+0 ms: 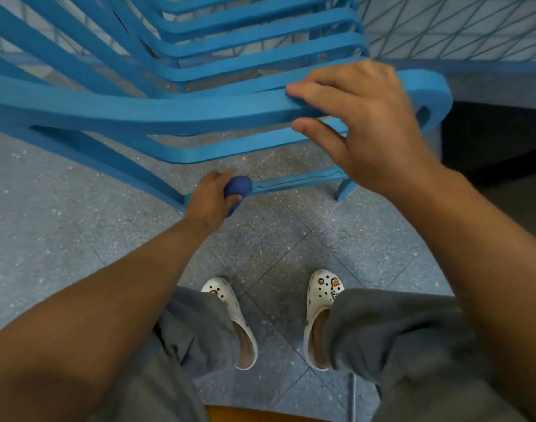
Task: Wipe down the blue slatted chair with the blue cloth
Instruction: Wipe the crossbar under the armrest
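Grey speckled floor tiles (78, 226) lie under everything, with thin lines running between them. On this floor stands the blue slatted chair (169, 114), seen from above and behind. Its curved slats fill the top of the view, and its top rail bends round into a loop at the right.

The right hand (361, 123) rests on the top rail near that loop. Its fingers are spread apart and lie over the rail, and the thumb hangs loose just under it. It does not grip anything tight.

The left hand (211, 199) is low down, close to the floor. Its fingers are curled tight round the blue cloth (237, 190), which is bunched up into a dark blue ball. The cloth touches the low bar (300, 181) that runs between the chair's back legs, at the left end of that bar. A thin dark line runs along the bar.

Below the arms, the person's two feet stand on the tiles in white clogs (233, 318) with small holes and little charms on them. Grey trousers (397, 330) hang down over the clogs. A strip of orange (260, 415) shows at the very bottom edge. Behind the chair, at the top right, is a pale wall (458, 25) with crossing lines.
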The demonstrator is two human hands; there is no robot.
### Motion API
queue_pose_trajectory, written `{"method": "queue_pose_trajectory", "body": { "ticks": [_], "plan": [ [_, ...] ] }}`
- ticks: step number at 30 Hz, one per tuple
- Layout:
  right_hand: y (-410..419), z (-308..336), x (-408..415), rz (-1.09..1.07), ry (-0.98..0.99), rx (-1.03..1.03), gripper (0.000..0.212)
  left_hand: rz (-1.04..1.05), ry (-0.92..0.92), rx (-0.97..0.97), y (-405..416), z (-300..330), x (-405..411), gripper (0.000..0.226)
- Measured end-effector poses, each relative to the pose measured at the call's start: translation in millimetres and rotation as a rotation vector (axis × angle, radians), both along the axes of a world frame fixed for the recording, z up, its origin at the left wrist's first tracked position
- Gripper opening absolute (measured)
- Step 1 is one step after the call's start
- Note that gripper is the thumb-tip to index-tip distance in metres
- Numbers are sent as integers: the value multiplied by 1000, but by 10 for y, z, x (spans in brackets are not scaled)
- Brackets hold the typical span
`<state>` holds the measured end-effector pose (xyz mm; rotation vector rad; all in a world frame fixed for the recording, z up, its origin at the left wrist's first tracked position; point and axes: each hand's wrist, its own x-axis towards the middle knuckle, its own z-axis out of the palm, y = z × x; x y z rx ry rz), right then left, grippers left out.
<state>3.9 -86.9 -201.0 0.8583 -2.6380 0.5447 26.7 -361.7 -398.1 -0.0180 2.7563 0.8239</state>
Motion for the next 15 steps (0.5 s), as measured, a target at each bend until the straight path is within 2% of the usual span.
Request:
{"method": "queue_pose_trajectory", "body": {
  "ticks": [2,3,7,10,13,15],
  "plan": [
    [-11,-74,-35,-19,43,-61,35,127,24,63,-30,20,64,72],
    [-19,-90,-47,-23,55,-90,34,159,33,80,-48,19,100,70],
    [-36,-140,-69,-42,95,-137,31,80,57,-26,-46,17,131,48],
    [-27,-155,-84,-31,104,-144,31,85,20,-24,22,10,41,39],
    [-40,-164,-91,-31,105,-145,31,91,-29,-35,89,20,-47,18],
    [-89,-161,-74,-57,106,-142,32,84,-57,-44,184,56,-70,20]
  ]
}}
